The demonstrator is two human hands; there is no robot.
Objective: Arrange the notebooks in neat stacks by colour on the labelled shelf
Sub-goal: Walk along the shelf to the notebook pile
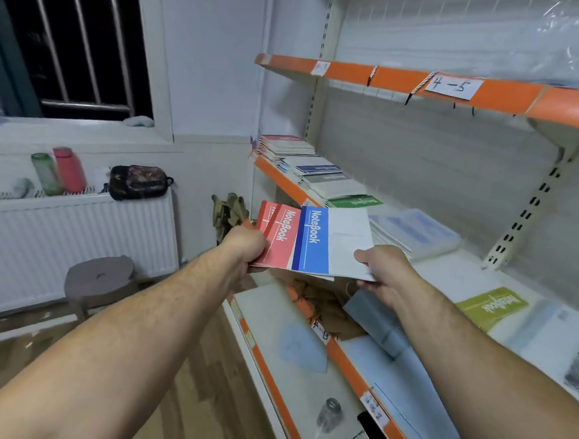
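My left hand (247, 247) grips red notebooks (277, 242) by their lower left edge. My right hand (386, 272) pinches the white right corner of a blue notebook (327, 240), which lies fanned over the red ones. Both are held in the air in front of the orange-edged shelf (345, 356). On that shelf lie a green notebook (492, 307) at the right, a pale blue stack (415, 230) further back, a dark green notebook (357, 201), and a mixed pile of several notebooks (303, 160) at the far left end.
An upper orange shelf (401, 80) carries a paper label "4 -5" (453, 87). A lower shelf (278, 317) holds a small glass jar (329, 414) and paper. A round stool (99, 278), a radiator (77, 238) with bottles and a dark pouch stand left.
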